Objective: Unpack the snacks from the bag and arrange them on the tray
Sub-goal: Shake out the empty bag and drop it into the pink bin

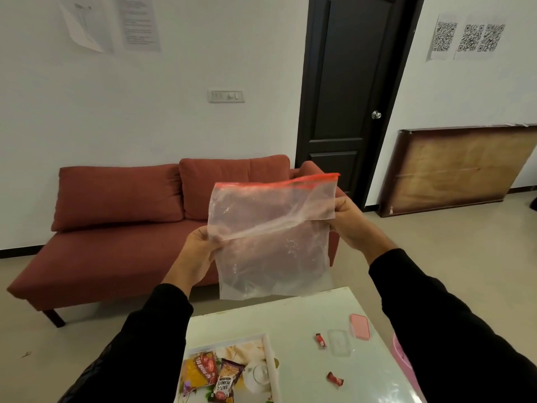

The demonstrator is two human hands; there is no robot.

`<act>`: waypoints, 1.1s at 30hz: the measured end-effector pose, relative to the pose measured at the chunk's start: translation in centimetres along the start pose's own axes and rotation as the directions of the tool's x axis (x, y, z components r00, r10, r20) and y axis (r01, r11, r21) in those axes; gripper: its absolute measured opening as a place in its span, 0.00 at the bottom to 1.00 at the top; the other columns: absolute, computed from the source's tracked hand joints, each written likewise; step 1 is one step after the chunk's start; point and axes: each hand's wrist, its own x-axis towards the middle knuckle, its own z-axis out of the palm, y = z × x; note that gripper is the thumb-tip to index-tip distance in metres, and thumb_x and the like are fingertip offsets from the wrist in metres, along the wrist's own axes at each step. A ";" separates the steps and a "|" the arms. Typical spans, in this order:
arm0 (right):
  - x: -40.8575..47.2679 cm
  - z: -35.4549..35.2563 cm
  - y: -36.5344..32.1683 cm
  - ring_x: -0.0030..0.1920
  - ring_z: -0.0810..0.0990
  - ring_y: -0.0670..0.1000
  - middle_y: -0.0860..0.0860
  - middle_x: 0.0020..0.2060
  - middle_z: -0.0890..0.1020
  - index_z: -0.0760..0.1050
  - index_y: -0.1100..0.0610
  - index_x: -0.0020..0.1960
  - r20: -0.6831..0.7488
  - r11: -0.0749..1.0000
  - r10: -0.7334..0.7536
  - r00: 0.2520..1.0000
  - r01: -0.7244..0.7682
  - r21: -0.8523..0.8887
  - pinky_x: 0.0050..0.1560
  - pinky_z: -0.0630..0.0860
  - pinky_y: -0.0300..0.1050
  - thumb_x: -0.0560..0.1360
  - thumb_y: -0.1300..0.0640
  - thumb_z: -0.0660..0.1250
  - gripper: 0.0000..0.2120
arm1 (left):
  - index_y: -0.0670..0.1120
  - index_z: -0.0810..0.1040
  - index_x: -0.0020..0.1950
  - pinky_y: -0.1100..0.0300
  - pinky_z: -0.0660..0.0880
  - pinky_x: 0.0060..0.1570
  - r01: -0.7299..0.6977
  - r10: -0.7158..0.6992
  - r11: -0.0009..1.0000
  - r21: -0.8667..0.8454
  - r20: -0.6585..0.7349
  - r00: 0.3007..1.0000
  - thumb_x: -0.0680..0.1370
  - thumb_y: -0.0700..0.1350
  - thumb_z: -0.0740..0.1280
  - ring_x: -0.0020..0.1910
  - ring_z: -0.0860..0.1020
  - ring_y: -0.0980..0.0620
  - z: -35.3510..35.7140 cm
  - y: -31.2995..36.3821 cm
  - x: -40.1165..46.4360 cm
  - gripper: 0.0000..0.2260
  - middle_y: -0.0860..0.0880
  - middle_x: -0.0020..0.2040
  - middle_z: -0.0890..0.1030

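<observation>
The zip bag (270, 237), pinched by the fingers of both hands, looks empty; peanuts packet (226, 381) and another are on the tray (271, 362), two red candies (334, 379) remain on the bench (305, 324).

1. Bag (273, 237): clear plastic zip bag with a red seal strip, looks empty, held up in the air above the table, top part folded forward.
2. Tray (268, 356): white-rimmed with a printed floor, on the table's near left.
3. Snacks: red packet (207, 370) and peanuts packet (226, 379) lie in the tray beside each other; two small red candies (320, 340) (334, 379) lie on the table right of it.
</observation>
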 end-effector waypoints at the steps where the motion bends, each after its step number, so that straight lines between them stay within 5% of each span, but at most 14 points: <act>1: -0.1 -0.2 -0.8 0.49 0.85 0.57 0.56 0.46 0.86 0.85 0.60 0.45 0.045 0.999 -0.034 0.998 0.035 -0.018 0.47 0.82 0.48 0.77 0.64 0.67 0.08 | 0.47 0.85 0.37 0.59 0.82 0.41 0.001 -0.001 0.999 -0.044 0.010 1.000 0.74 0.30 0.67 0.40 0.84 0.52 -0.1 0.1 0.0 0.14 0.48 0.41 0.86; 4: 0.1 -0.7 -2.8 0.55 0.82 0.57 0.58 0.52 0.84 0.80 0.73 0.40 0.150 0.991 -0.098 0.984 0.110 -0.072 0.51 0.81 0.46 0.74 0.79 0.58 0.13 | 0.48 0.83 0.38 0.58 0.82 0.38 0.039 -0.037 0.993 -0.109 0.019 0.999 0.76 0.29 0.64 0.34 0.83 0.53 -0.1 -0.2 0.1 0.17 0.50 0.35 0.85; 6: 0.1 -0.8 -3.7 0.56 0.82 0.57 0.57 0.53 0.84 0.80 0.72 0.37 0.180 0.985 -0.094 0.979 0.118 -0.129 0.50 0.82 0.46 0.74 0.80 0.57 0.15 | 0.47 0.82 0.45 0.58 0.81 0.36 0.072 -0.069 0.991 -0.113 0.034 0.997 0.77 0.32 0.63 0.34 0.81 0.52 0.2 -0.3 -0.2 0.13 0.49 0.36 0.84; 8: -0.1 -0.9 -4.2 0.55 0.82 0.56 0.56 0.52 0.85 0.80 0.71 0.38 0.185 0.981 -0.075 0.980 0.106 -0.163 0.49 0.82 0.46 0.75 0.78 0.58 0.14 | 0.46 0.80 0.55 0.52 0.80 0.45 0.182 -0.172 0.967 -0.179 0.068 0.983 0.79 0.40 0.63 0.42 0.81 0.48 0.7 -0.3 -0.1 0.08 0.45 0.47 0.83; 11: -0.2 -1.2 -4.1 0.54 0.83 0.54 0.54 0.51 0.85 0.81 0.67 0.35 0.136 0.982 -0.046 0.990 0.070 -0.178 0.48 0.81 0.43 0.76 0.77 0.59 0.17 | 0.46 0.83 0.52 0.54 0.80 0.41 0.296 -0.294 0.955 -0.004 0.092 0.951 0.81 0.44 0.62 0.39 0.82 0.50 1.0 -0.3 -0.1 0.09 0.44 0.45 0.82; 13: -0.1 -1.5 -3.9 0.53 0.83 0.52 0.51 0.50 0.86 0.81 0.66 0.34 0.099 0.973 -0.035 0.995 0.056 -0.223 0.47 0.81 0.42 0.76 0.77 0.58 0.18 | 0.46 0.84 0.52 0.55 0.80 0.41 0.335 -0.340 0.940 0.067 0.088 0.936 0.83 0.46 0.59 0.40 0.83 0.50 0.7 -0.5 0.0 0.13 0.45 0.45 0.84; 16: 0.0 -1.9 -3.5 0.52 0.83 0.49 0.46 0.48 0.86 0.82 0.63 0.33 0.043 0.941 -0.045 0.998 0.057 -0.333 0.47 0.81 0.39 0.74 0.77 0.57 0.21 | 0.43 0.81 0.56 0.51 0.79 0.48 0.447 -0.417 0.884 -0.139 0.199 0.887 0.81 0.55 0.51 0.44 0.83 0.46 0.0 -0.8 -0.3 0.23 0.44 0.46 0.85; 18: 0.0 -1.8 -3.1 0.51 0.83 0.48 0.43 0.47 0.85 0.83 0.59 0.31 0.010 0.919 -0.056 0.998 0.056 -0.390 0.45 0.80 0.36 0.74 0.77 0.58 0.22 | 0.46 0.79 0.65 0.47 0.79 0.51 0.479 -0.412 0.859 -0.179 0.314 0.856 0.79 0.65 0.47 0.54 0.82 0.42 -0.2 -1.0 -0.1 0.32 0.42 0.57 0.83; 20: 0.0 -1.6 -2.7 0.50 0.82 0.45 0.40 0.45 0.85 0.84 0.57 0.32 -0.012 0.892 -0.085 0.996 0.071 -0.446 0.43 0.79 0.33 0.74 0.75 0.61 0.22 | 0.50 0.73 0.71 0.44 0.77 0.57 0.457 -0.389 0.884 -0.100 0.386 0.837 0.76 0.71 0.52 0.64 0.77 0.40 0.2 -1.2 -0.4 0.34 0.43 0.66 0.78; 22: 0.2 -1.5 -2.3 0.50 0.83 0.45 0.40 0.45 0.85 0.86 0.54 0.37 -0.032 0.872 -0.109 0.993 0.081 -0.482 0.44 0.80 0.33 0.75 0.73 0.62 0.20 | 0.50 0.71 0.72 0.45 0.77 0.57 0.384 -0.350 0.923 -0.017 0.375 0.858 0.75 0.60 0.69 0.64 0.77 0.40 1.0 -1.3 -0.7 0.29 0.41 0.66 0.78; 24: 0.4 -2.1 -1.5 0.50 0.84 0.46 0.43 0.48 0.85 0.85 0.49 0.49 -0.047 0.932 -0.083 0.995 0.061 -0.358 0.45 0.81 0.36 0.76 0.67 0.67 0.15 | 0.47 0.73 0.69 0.47 0.80 0.53 0.325 -0.297 0.945 -0.041 0.311 0.903 0.72 0.44 0.75 0.57 0.81 0.41 1.7 -1.4 -0.6 0.26 0.39 0.62 0.80; 26: 0.0 -3.2 0.0 0.53 0.84 0.52 0.51 0.55 0.84 0.77 0.50 0.63 -0.068 1.000 0.005 0.998 -0.005 0.004 0.49 0.82 0.48 0.75 0.59 0.71 0.17 | 0.46 0.75 0.67 0.47 0.81 0.50 0.271 -0.242 0.954 -0.131 0.200 0.949 0.71 0.39 0.73 0.52 0.83 0.42 2.6 -1.4 -0.6 0.24 0.39 0.59 0.82; 29: -1.6 -3.8 3.6 0.56 0.83 0.60 0.61 0.61 0.80 0.67 0.55 0.71 -0.157 0.860 0.283 0.946 -0.178 0.479 0.51 0.81 0.57 0.76 0.40 0.65 0.29 | 0.46 0.75 0.67 0.51 0.81 0.44 0.165 -0.149 0.938 -0.304 0.074 0.986 0.75 0.41 0.69 0.51 0.84 0.44 4.2 -1.7 -0.5 0.20 0.42 0.58 0.83; 33: -3.7 0.5 8.8 0.56 0.82 0.65 0.66 0.62 0.77 0.66 0.56 0.68 0.009 0.673 0.467 0.884 -0.362 0.645 0.48 0.80 0.60 0.67 0.22 0.54 0.44 | 0.45 0.77 0.65 0.48 0.80 0.52 0.029 -0.037 0.904 -0.427 -0.010 0.999 0.79 0.41 0.64 0.57 0.81 0.44 7.3 -2.8 -0.5 0.14 0.42 0.59 0.82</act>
